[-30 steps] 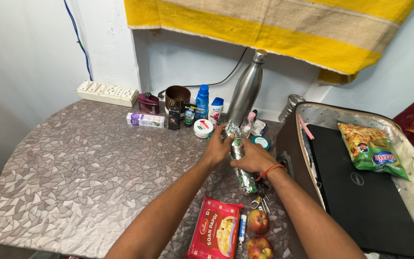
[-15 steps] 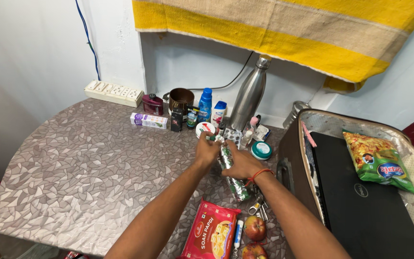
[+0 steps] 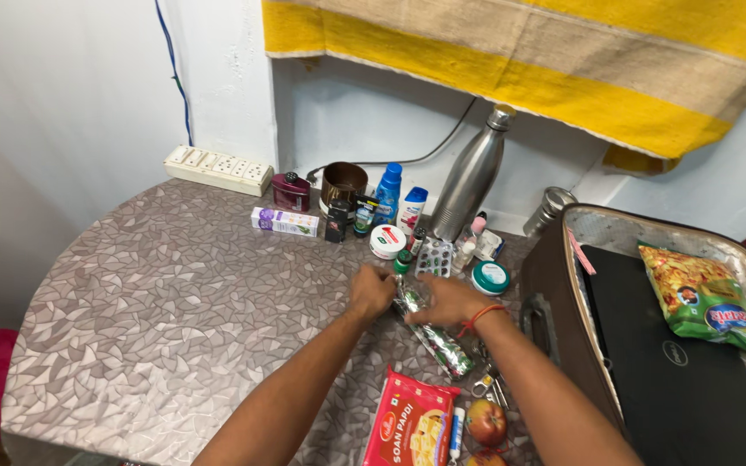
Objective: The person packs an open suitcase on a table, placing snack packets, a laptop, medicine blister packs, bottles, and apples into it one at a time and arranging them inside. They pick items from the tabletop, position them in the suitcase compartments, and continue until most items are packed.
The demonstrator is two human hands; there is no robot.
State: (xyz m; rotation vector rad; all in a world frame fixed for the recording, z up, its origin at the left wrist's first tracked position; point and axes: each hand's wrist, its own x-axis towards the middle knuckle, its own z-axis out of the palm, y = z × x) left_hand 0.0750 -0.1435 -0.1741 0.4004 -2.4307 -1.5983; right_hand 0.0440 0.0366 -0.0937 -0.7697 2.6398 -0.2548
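Observation:
Both hands meet over the middle of a grey mosaic-patterned table (image 3: 166,285). My left hand (image 3: 371,292) and my right hand (image 3: 445,302) grip the upper end of a long silvery foil strip with green print (image 3: 442,345). The strip trails down toward me across the tabletop. An orange thread is tied round my right wrist. Just beyond the hands lie a pill blister pack (image 3: 434,256), a small green-capped bottle (image 3: 401,261) and two round jars, one white (image 3: 387,242) and one teal-lidded (image 3: 489,277).
A steel flask (image 3: 470,177), blue bottles, a brown cup (image 3: 344,184), a purple box and a power strip (image 3: 218,168) line the wall. An open suitcase (image 3: 554,319) at right holds a black laptop and a green snack bag (image 3: 705,298). A red sweets box (image 3: 412,427) and apples (image 3: 485,421) lie near me.
Both hands have stayed on the foil strip, working at its top end. The camera view has shifted slightly; the strip now lies lower along the table.

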